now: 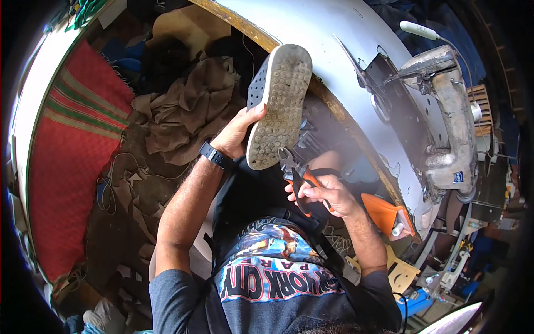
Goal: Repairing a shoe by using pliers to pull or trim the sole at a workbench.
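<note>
A grey shoe with small holes in its upper and a pale, worn, studded sole (283,92) is held up in my left hand (240,131), sole facing me. My left fingers wrap round its side near the lower end; some are hidden behind it. In my right hand (328,193) are cutting pliers (297,177) with orange and black handles. Their metal jaws lie close to the lower end of the sole; whether they touch it I cannot tell.
On the right, a white table (311,28) with a worn wooden edge carries an old sewing machine (450,122). An orange pouch (384,214) hangs at its edge. Crumpled brown cloth (189,111) lies on the left, beyond it a red striped cloth (72,161).
</note>
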Motion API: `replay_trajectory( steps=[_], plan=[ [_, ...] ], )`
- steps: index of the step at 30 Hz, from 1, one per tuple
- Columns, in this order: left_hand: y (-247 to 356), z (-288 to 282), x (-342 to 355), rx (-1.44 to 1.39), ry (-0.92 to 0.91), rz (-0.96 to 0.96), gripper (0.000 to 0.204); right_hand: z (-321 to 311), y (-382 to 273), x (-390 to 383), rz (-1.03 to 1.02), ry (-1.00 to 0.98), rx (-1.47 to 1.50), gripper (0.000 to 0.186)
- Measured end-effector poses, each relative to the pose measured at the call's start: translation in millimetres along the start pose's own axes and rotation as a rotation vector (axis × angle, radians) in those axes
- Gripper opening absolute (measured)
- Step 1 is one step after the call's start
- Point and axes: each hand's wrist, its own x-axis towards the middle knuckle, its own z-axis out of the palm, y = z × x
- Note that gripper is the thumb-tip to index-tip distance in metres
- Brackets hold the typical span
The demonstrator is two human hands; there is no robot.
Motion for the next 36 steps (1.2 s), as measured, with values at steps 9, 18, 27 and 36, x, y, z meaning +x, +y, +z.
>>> replay_trajectory(
  steps=[9,18,27,36],
  plan=[
    [1,-7,0,0.151,-0.028,-0.124,0.088,-6,0,-2,0.073,-0.106,0.122,0.032],
    [0,-7,0,0.144,-0.042,-0.153,0.088,10,21,0,0.098,-0.038,0.214,0.039],
    [-9,10,-1,-0.151,-0.025,-0.095,0.081,20,25,8,-0.58,0.409,-1.169,0.033],
    [-11,3,1,-0.246,-0.084,-0.081,0.074,18,30,3,-0.609,0.46,-1.073,0.027]
  ],
)
